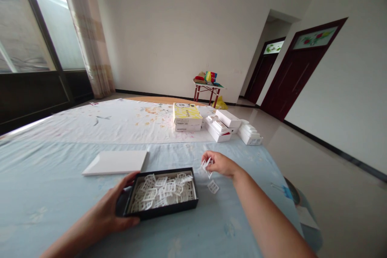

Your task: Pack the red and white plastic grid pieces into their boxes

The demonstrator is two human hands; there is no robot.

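A black open box (163, 212) stands on the light blue tablecloth, filled with many small white plastic lattice pieces (163, 189) that look like miniature window frames. My left hand (122, 205) grips the box by its left end, thumb at the near corner and fingers at the far one. To the right of the box, my right hand (218, 163) is pinched on several of the same white lattice pieces (207, 164), just above the cloth. One loose lattice piece (213, 187) lies flat on the cloth below that hand.
A flat white lid (115, 163) lies behind the box on the left. Farther back stand a yellow and white box (187, 117) and several white boxes (217, 129). The table's right edge curves past my right arm; a stool (305, 213) is beyond it.
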